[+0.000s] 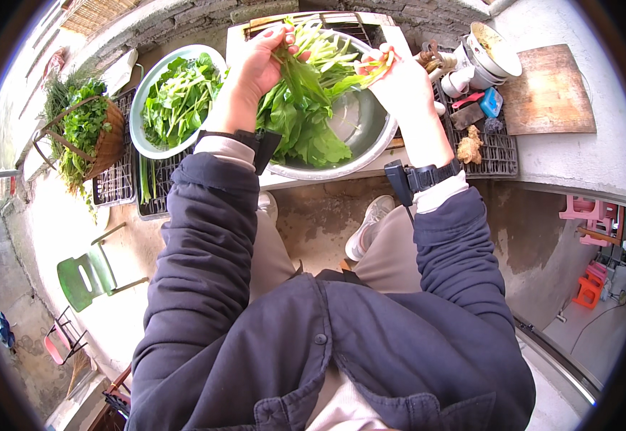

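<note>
Over a wide metal basin (362, 122), my left hand (261, 63) is closed on leafy greens (295, 79), with the leaves hanging below the fingers. Opposite it, my right hand (405, 80) pinches a thin yellowish-green leaf stalk (379, 70) above the basin's right side. More greens, with broad leaves and pale cut stalks, lie heaped in the basin. The fingers partly hide what each hand grips. To the left, a pale green basin (135, 118) holds another pile of leafy greens (183, 100).
A wicker basket (109, 144) of herbs stands far left, near black crates (115, 183). At right are stacked bowls (496, 50), a wooden cutting board (550, 93) and a crate (503, 165) carrying ginger (470, 146) and a blue item (492, 103). A green chair (86, 280) is behind left.
</note>
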A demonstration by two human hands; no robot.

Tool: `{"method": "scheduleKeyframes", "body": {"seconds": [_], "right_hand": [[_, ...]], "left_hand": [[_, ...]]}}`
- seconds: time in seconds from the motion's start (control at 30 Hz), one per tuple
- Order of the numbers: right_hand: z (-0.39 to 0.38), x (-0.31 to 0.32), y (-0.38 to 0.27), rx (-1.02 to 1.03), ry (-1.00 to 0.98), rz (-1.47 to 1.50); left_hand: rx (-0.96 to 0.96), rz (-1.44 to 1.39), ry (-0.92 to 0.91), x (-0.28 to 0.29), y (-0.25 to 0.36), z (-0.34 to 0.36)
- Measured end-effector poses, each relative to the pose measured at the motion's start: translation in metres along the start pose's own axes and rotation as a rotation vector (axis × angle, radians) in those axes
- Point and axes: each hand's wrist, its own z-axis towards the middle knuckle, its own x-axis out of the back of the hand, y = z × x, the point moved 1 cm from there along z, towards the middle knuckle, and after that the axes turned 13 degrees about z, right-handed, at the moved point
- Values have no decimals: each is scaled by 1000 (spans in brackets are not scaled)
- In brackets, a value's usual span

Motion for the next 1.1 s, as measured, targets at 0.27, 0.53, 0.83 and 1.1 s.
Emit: {"method": "scheduleKeyframes", "body": {"seconds": [0.27, 0.53, 0.83, 1.1], "right_hand": [[2, -13, 2, 44, 106, -80], [-1, -2, 2, 411, 105, -1258], [-1, -5, 5, 295, 263, -616], [7, -1, 21, 427, 302, -760]], "left_hand": [[-13, 516, 7, -25, -5, -10], [-134, 1062, -51, -75, -20, -25], [1, 802, -18, -78, -32, -23], [85, 767, 68, -78, -42, -21]]}}
